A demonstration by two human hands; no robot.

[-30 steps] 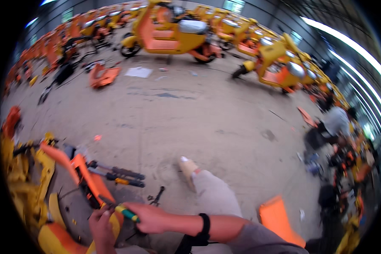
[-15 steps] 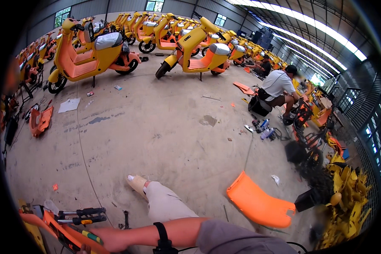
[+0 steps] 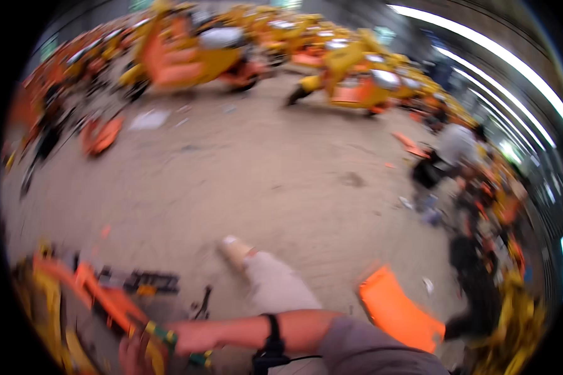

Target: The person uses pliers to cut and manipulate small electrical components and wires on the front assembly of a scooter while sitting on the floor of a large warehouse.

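Note:
Motion blurs the whole view. My right hand (image 3: 184, 337) reaches across from the right at the lower left, closed around a tool with a green-and-yellow handle (image 3: 161, 334). Another green bit shows below that hand; the tool's working end cannot be made out. Just left of it, my left hand (image 3: 131, 355) shows at the lower edge, its fingers smeared. Both hands are next to a long orange body panel (image 3: 103, 297), with yellow panels (image 3: 51, 312) beside it. Dark fork-like rods (image 3: 150, 282) lie beyond the panel.
A loose orange panel (image 3: 403, 312) lies on the floor at the right, near piled yellow parts (image 3: 513, 325). Yellow-and-orange scooters (image 3: 187, 56) stand in rows at the back. A person in a white shirt (image 3: 458, 147) crouches at the right. A dark tool (image 3: 203, 303) lies near my arm.
The view has swung, so the scooters and floor parts sit farther right in it, and blur has grown. More of my left hand shows. My right hand still grips the green-and-yellow tool.

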